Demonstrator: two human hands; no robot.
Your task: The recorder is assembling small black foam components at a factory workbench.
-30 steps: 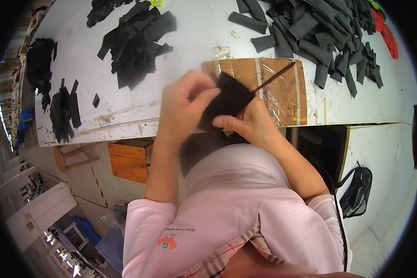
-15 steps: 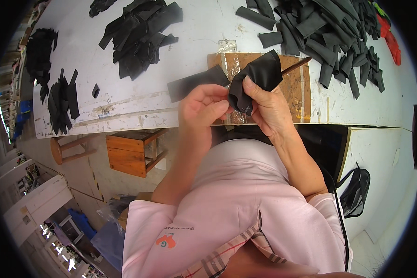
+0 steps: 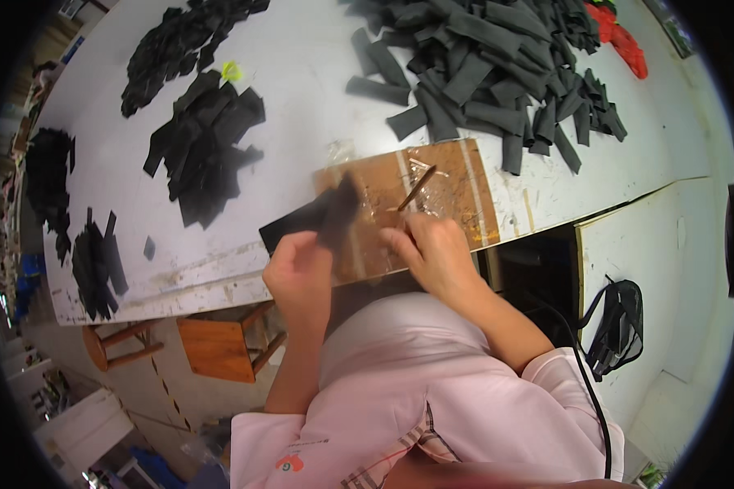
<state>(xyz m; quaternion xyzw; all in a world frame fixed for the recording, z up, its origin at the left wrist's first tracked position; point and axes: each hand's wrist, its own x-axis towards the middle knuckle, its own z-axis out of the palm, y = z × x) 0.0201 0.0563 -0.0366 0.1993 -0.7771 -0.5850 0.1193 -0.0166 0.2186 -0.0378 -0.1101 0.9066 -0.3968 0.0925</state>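
Note:
My left hand [image 3: 299, 273] is closed on a black fabric piece [image 3: 341, 208], smeared by motion, at the left part of a brown board [image 3: 457, 187]. A second flat black fabric strip [image 3: 284, 231] lies beside it on the table, partly behind the hand. Over the front of the board, my right hand [image 3: 439, 257] is closed around a thin dark brown pointed stick [image 3: 418, 187]. The stick's tip points away and to the right; its other end is hidden in the hand. No fabric shows in the right hand.
Many dark grey fabric pieces [image 3: 481, 73] are heaped on the white table [image 3: 294, 106] at the far right. Black piles [image 3: 208, 155] lie at the left. A red bag [image 3: 624, 45] is at the back right. A wooden stool [image 3: 216, 346] stands below the table's front edge.
My right hand has let go of the black fabric and moved away with the stick. My left hand now carries the fabric to the left. The whole view has shifted and turned.

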